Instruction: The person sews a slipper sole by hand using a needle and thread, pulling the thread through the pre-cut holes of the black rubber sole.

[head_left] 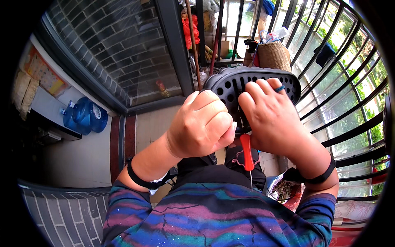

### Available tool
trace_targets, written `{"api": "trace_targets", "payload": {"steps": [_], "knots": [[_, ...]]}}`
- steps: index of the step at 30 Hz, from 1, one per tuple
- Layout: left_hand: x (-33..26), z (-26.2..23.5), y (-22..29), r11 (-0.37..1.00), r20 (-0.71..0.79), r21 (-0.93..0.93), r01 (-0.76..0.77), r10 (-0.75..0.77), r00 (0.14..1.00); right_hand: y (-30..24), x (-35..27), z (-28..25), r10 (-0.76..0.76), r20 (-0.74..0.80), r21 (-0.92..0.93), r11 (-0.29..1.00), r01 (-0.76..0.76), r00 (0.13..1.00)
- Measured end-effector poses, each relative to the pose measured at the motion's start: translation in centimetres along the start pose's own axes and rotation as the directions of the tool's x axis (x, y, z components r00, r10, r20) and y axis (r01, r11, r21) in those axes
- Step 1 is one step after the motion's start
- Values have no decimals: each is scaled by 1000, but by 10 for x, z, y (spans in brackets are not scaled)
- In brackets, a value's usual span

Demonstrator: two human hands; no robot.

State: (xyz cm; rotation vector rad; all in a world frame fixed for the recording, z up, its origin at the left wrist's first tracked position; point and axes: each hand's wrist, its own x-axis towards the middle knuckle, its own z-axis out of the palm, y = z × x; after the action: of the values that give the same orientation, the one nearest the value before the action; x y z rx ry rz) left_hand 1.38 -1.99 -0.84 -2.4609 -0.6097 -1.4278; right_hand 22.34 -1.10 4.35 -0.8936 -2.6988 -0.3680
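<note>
A black shoe sole (288, 78) with round holes and a scalloped rim is held up in front of my body. My right hand (269, 111) is closed over its near side, a dark green ring-like band (279, 88) on one finger. Beside its left end my left hand (203, 121) makes a fist, thumb pressed to the fingers; whatever it grips is hidden. Between the hands hangs a red-handled awl-like tool (247, 152), its thin metal shaft pointing down toward my shirt. Which hand supports the tool cannot be made out. A pink cord (238, 161) loops behind the handle.
Black railing bars (349, 131) curve along the right. A wicker basket (273, 57) stands beyond the sole. Blue water jugs (88, 115) sit at left, past a dark door frame (175, 45). A plant pot (294, 196) is near my right elbow.
</note>
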Motion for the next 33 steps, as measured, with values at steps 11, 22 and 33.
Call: {"api": "trace_targets", "payload": {"steps": [11,22,33], "knots": [[4,-4,-2,994,-37,55,99,-97,995,-14,-19,12,-116,-300,-86,992,94,947],[12,-32,-17,794,291,-277,540,-466,835,-9,-36,13,-312,-409,-183,949,258,858],[4,-13,-81,221,764,-641,735,93,638,-12,-13,-14,-462,-271,50,870,491,845]]}}
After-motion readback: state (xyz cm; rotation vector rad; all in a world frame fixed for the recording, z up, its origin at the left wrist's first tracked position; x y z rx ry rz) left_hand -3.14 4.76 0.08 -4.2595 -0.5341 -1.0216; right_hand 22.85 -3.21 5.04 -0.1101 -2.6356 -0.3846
